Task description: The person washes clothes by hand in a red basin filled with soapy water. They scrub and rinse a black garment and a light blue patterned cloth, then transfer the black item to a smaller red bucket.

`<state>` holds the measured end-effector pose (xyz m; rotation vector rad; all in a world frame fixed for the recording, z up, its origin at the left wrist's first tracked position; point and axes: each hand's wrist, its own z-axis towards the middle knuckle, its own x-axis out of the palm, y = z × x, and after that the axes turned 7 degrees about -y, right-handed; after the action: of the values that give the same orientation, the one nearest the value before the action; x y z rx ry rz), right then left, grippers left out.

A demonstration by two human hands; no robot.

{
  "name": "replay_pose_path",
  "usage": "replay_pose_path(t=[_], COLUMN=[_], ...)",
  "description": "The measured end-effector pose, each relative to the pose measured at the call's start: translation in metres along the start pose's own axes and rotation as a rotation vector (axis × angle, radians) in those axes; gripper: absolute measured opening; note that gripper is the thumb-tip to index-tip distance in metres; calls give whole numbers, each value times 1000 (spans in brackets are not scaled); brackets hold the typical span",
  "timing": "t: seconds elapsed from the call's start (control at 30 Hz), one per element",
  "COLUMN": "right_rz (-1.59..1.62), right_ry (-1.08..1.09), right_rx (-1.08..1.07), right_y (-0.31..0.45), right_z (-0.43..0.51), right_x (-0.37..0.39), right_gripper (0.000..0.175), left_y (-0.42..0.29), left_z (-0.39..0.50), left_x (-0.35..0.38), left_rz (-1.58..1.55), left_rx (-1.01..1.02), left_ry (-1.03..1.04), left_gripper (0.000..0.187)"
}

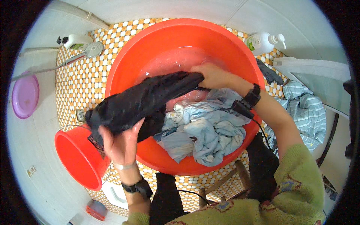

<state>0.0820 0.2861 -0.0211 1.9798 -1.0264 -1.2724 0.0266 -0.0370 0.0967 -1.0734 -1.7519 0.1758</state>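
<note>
A dark, wet-looking black garment (140, 98) is stretched across the large red basin (185, 25), its left end reaching over the rim. My right hand (211, 75) grips the garment's right end above the basin. Under the left part, my left hand (119, 146) holds the cloth with thumb and fingers spread; some fingertips are hidden by it. Light blue wet clothes (205, 135) lie bunched in the near right side of the basin, below my right forearm. Shallow water (180, 60) with a few suds shows at the far side.
Left of the basin stands a red bucket (76, 160), with a shower head (94, 50) and a white bottle (78, 41) beyond. A pump bottle (260, 43), a dark cloth (268, 72) and striped clothing (305, 115) lie right. A wooden stool (243, 174) stands near my legs.
</note>
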Motion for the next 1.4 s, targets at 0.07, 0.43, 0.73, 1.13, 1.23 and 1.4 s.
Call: replay_pose_path(t=[0.07, 0.43, 0.73, 1.13, 1.23, 1.4], right_rz=[-267, -707, 72, -177, -297, -451], right_ry=[-50, -249, -449, -510, -642, -290], right_rx=[72, 174, -475, -730, -610, 46], right_y=[-12, -28, 47, 110, 60, -13], right_z=[2, 50, 109, 71, 88, 65], right_x=[-14, 78, 60, 92, 53, 36], right_gripper=[60, 59, 27, 28, 26, 37], left_y=[19, 79, 77, 124, 117, 108], left_z=[48, 158, 155, 134, 139, 136], left_x=[-24, -85, -57, -79, -43, -30], left_rz=[-168, -128, -111, -180, -217, 152], left_rx=[-169, -576, -648, -496, -559, -480], left_ry=[-42, -488, -179, -63, -109, -222], left_gripper=[54, 60, 80, 39, 30, 48])
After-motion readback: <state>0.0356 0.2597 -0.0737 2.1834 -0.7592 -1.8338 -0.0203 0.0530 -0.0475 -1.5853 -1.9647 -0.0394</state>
